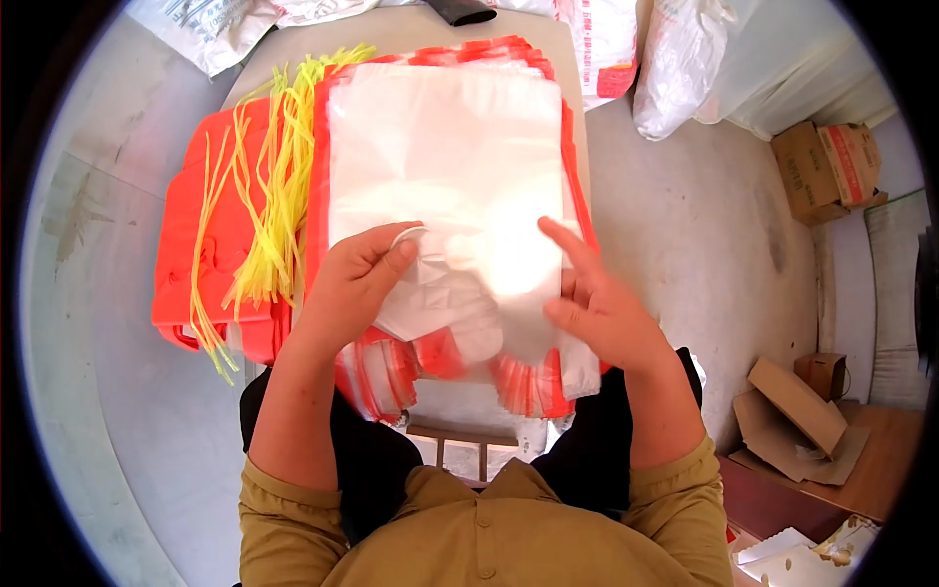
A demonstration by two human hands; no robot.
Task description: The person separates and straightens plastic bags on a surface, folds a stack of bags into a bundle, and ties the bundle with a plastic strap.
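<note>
A thick stack of white plastic bags with red edges (430, 127) lies in front of me, its cut handle ends towards my lap. Between thumb and forefinger, my left hand (354, 286) pinches the edge of a loose, crumpled plastic bag (460, 293) over the stack's lower part. My right hand (608, 311) is over the stack's right side, forefinger stretched out and thumb apart; nothing shows in its grasp, and it is slightly blurred. Bright glare whitens the plastic between the hands.
A bundle of yellow strips (279, 196) hangs over a red plastic stool or seat (201, 264) at left. White sacks (680, 68) stand beyond the table. Cardboard boxes (817, 176) are at far right, and an opened carton (797, 421) sits lower right.
</note>
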